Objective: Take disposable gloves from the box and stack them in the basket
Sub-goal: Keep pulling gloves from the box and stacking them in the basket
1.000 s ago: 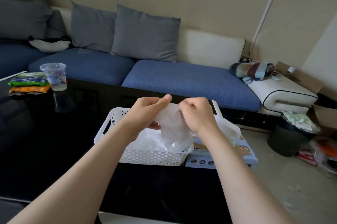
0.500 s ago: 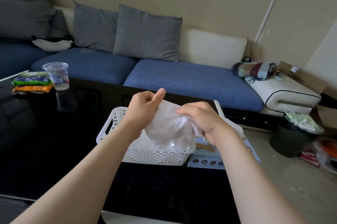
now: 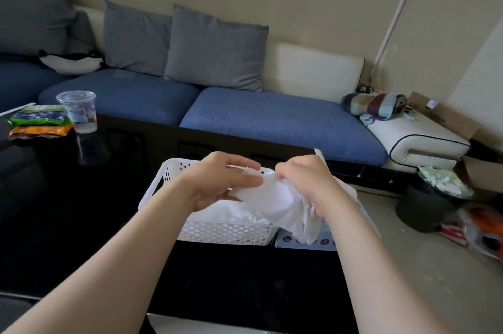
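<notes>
Above the basket (image 3: 226, 233), hands (image 3: 302, 178) gripping a glove (image 3: 275, 203) half hide the box (image 3: 326, 241).

Forearms reach forward, hands close together (not touching). Your left hand (image 3: 226, 182) pinches the glove (image 3: 275, 204), right hand (image 3: 302, 181) grips it.

Dim, soft daylight; wide-angle edge distortion.
</notes>
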Available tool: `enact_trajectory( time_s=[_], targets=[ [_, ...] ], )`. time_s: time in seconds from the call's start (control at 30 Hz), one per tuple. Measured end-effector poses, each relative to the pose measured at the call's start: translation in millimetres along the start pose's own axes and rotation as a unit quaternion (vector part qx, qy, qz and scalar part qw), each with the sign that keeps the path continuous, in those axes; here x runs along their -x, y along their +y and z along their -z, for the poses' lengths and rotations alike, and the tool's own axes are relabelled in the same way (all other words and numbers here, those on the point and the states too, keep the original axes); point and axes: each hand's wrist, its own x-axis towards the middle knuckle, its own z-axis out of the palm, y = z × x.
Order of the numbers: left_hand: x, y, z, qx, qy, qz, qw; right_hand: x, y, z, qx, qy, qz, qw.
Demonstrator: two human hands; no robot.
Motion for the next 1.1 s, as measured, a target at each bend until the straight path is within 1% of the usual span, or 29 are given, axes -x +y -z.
enact_trajectory(
  time_s=[0.07, 0.13, 0.2, 0.3, 0.4, 0.47, 0.5, 0.53, 0.57, 0.6, 0.67, 0.8, 0.87, 0.93, 1.0, 1.1],
  targets=[
    [-2, -4, 1, -0.042, 0.003, 0.029, 0.999, -3, 7, -6, 0.107, 0.043, 0.065, 0.991],
    [-3, -7, 3, -0.073, 0.018, 0.052, 0.996, -7, 11, -12, 0.156, 0.048, 0.091, 0.982],
    [-5, -8, 5, -0.089, 0.037, 0.061, 0.993, -12, 15, -18, 0.163, 0.035, 0.113, 0.979],
    [-7, -6, 7, -0.059, 0.1, 0.067, 0.991, -17, 12, -26, 0.145, 0.043, 0.144, 0.978],
    [-11, -7, 13, -0.049, 0.166, 0.089, 0.981, -21, 12, -34, 0.146, 0.034, 0.151, 0.977],
    [-11, -10, 20, -0.067, 0.191, 0.103, 0.974, -24, 13, -41, 0.161, 0.02, 0.146, 0.976],
    [-10, -13, 23, -0.101, 0.194, 0.097, 0.971, -25, 14, -44, 0.167, 0.016, 0.143, 0.975],
    [-10, -16, 27, -0.159, 0.198, 0.086, 0.963, -28, 15, -48, 0.171, 0.014, 0.142, 0.975],
    [-10, -20, 31, -0.236, 0.203, 0.073, 0.948, -29, 16, -52, 0.177, 0.011, 0.143, 0.974],
    [-10, -24, 34, -0.315, 0.209, 0.058, 0.924, -31, 17, -58, 0.187, 0.006, 0.146, 0.971],
    [-13, -33, 41, -0.42, 0.207, 0.023, 0.883, -34, 17, -71, 0.222, -0.007, 0.159, 0.962],
    [-17, -46, 55, -0.481, 0.194, 0.01, 0.855, -43, 18, -94, 0.289, -0.018, 0.182, 0.94],
    [-16, -49, 60, -0.508, 0.182, 0.024, 0.842, -45, 17, -101, 0.305, -0.017, 0.191, 0.933],
    [-12, -48, 62, -0.53, 0.154, 0.055, 0.832, -46, 16, -105, 0.325, -0.012, 0.198, 0.925],
    [-7, -45, 63, -0.551, 0.128, 0.089, 0.82, -47, 13, -107, 0.36, -0.002, 0.206, 0.91],
    [-5, -45, 66, -0.574, 0.123, 0.113, 0.802, -49, 8, -110, 0.408, 0.009, 0.227, 0.884]
  ],
)
